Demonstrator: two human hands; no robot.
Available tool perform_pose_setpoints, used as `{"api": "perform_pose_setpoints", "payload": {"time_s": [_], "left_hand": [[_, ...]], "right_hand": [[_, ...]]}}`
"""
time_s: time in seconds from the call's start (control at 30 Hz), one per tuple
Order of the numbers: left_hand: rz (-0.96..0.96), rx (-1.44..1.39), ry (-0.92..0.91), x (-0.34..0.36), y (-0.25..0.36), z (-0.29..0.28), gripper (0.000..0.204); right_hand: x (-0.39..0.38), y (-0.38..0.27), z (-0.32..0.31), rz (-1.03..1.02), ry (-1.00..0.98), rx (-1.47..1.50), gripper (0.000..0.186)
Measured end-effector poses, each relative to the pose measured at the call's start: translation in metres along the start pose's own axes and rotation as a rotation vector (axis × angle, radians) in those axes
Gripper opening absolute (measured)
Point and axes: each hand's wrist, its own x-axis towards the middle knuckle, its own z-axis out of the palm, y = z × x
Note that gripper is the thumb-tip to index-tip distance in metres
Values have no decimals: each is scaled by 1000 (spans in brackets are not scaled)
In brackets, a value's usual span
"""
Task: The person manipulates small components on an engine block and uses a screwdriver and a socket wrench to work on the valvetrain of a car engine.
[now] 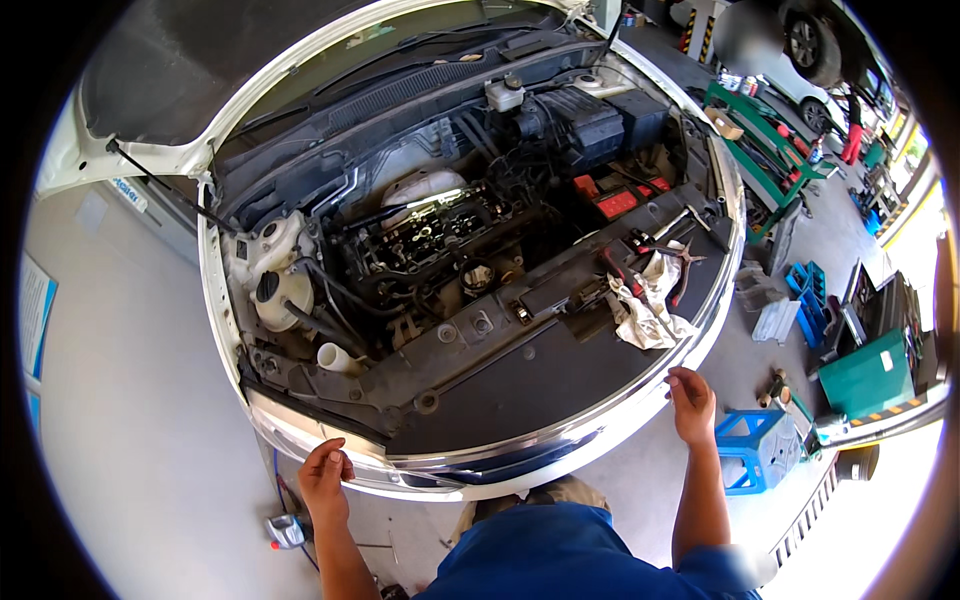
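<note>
Both my hands hang by the front edge of a white car with its hood raised. My left hand [325,475] is near the left headlight [345,455], its fingers loosely bent and apart, with nothing visible in it. By the front trim on the right, my right hand [692,402] is half curled, finger and thumb apart, also without anything visible in it. Red-handled pliers [683,270] and a stained white rag [640,315] lie on the black front panel [500,392] ahead of my right hand. The engine [435,235] sits behind, its top uncovered and inner parts showing.
A white reservoir [270,300] and a black battery-like box [640,120] flank the engine. On the right are a blue plastic stool [765,450], a green tool cart [750,150] and blue bins [808,300]. A grey-white container [285,532] stands on the floor at lower left.
</note>
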Motion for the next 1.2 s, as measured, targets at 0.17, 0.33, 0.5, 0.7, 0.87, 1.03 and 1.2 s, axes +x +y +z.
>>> {"api": "perform_pose_setpoints", "payload": {"time_s": [0.17, 0.33, 0.5, 0.7, 0.87, 1.03, 1.2], "left_hand": [[-32, 61, 91, -42, 0, 34, 26], [-72, 67, 173, -62, 3, 53, 26], [-56, 48, 140, -58, 11, 68, 24], [-46, 14, 45, -38, 18, 75, 23], [-72, -45, -8, -13, 6, 63, 22], [-56, -120, -105, 8, -7, 45, 20], [-105, -167, -162, 20, -27, 20, 21]], "right_hand": [[34, -15, -8, -85, -215, 123, 46], [42, -22, -4, -106, -339, 183, 21], [44, -17, -16, -203, -331, 88, 18], [33, -2, -29, -136, -172, 60, 13], [7, -15, -25, -111, -93, -9, 14], [-16, -21, -20, -222, -70, -122, 14], [-33, -38, -3, -172, -43, -181, 13]]}}
